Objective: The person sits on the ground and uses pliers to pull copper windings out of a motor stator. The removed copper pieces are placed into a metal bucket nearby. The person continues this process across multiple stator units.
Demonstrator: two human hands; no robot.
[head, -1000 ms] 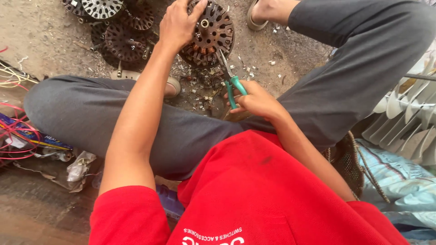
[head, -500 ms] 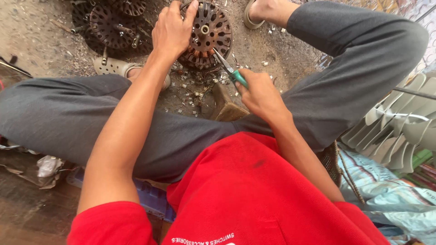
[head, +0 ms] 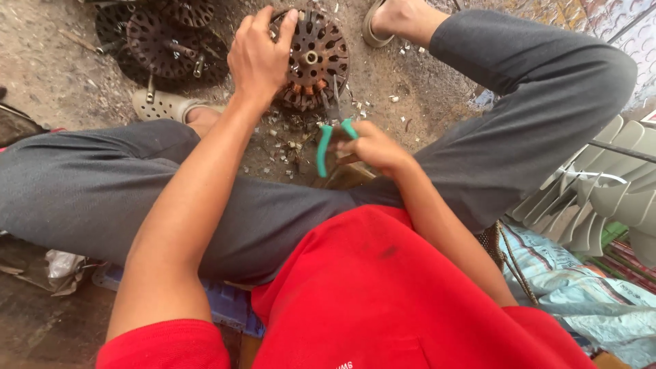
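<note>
Dark round motor cores (head: 160,41) lie on the dirt floor (head: 48,75) at upper left, pale fan blades (head: 594,198) stacked at right, a blue sack (head: 588,294) beneath them.

scrap repair yard, dirt ground (head: 55,75), stacked motor cores (head: 160,41), fan blades (head: 594,198)

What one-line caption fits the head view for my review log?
Seated on dusty ground, a person steadies a round motor stator with the left hand while the right hand works green-handled pliers against it.
</note>
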